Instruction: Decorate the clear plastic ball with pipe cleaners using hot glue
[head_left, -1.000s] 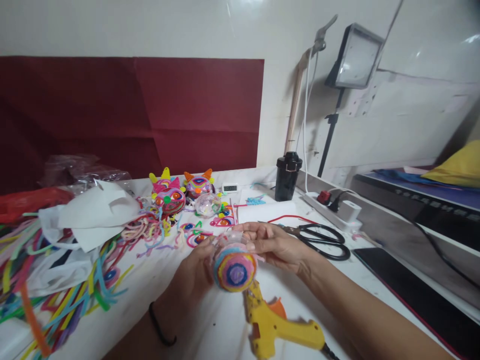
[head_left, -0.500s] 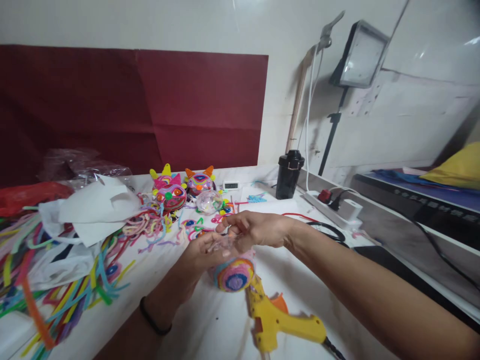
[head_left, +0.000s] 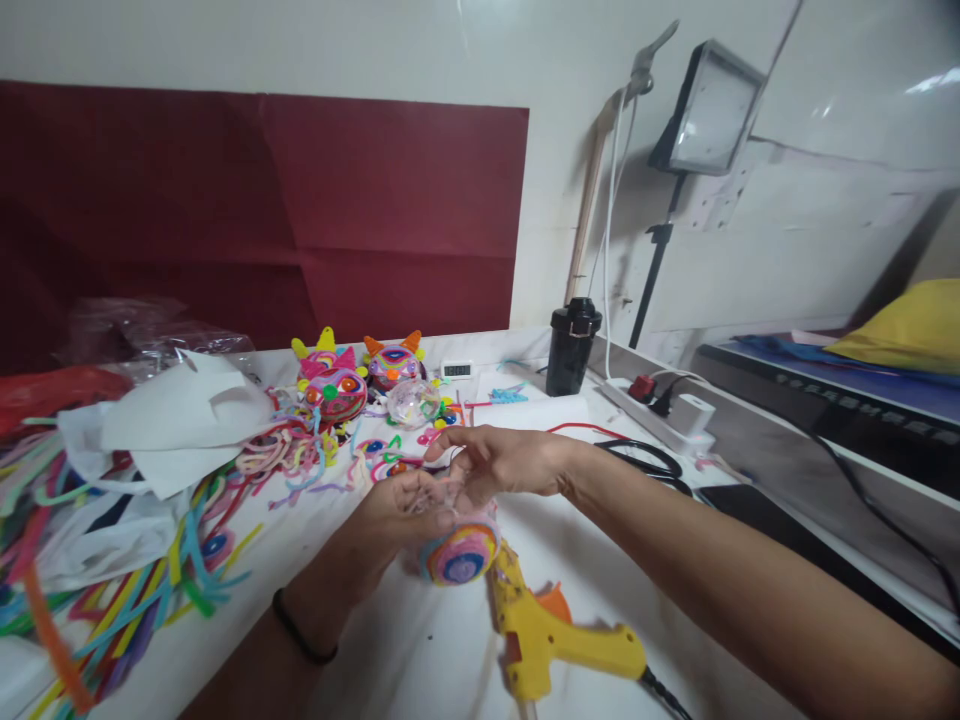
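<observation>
A ball [head_left: 460, 560] covered partly in coloured rings, with a blue centre and orange, pink and light-blue bands, is held between my two hands just above the table. Its upper part looks clear and uncovered. My left hand [head_left: 405, 515] grips it from the left, thumb across the top. At the upper right side, my right hand [head_left: 491, 465] bends over it with fingers pinched near the clear part; what the fingertips hold is hidden. Just right of the ball, a yellow glue gun [head_left: 547, 630] lies on the table, its nozzle end close to the ball.
Coloured pipe cleaners [head_left: 150, 620] and white paper [head_left: 187, 420] pile up at left. Decorated balls [head_left: 335, 395], a clear ball [head_left: 414, 402] and a small timer [head_left: 457, 370] stand farther back. A black bottle [head_left: 573, 345] and a power strip [head_left: 667, 420] are at right.
The whole view has shifted slightly, so everything sits a little farther left. Both hands keep their hold on the ball, with only small finger movement.
</observation>
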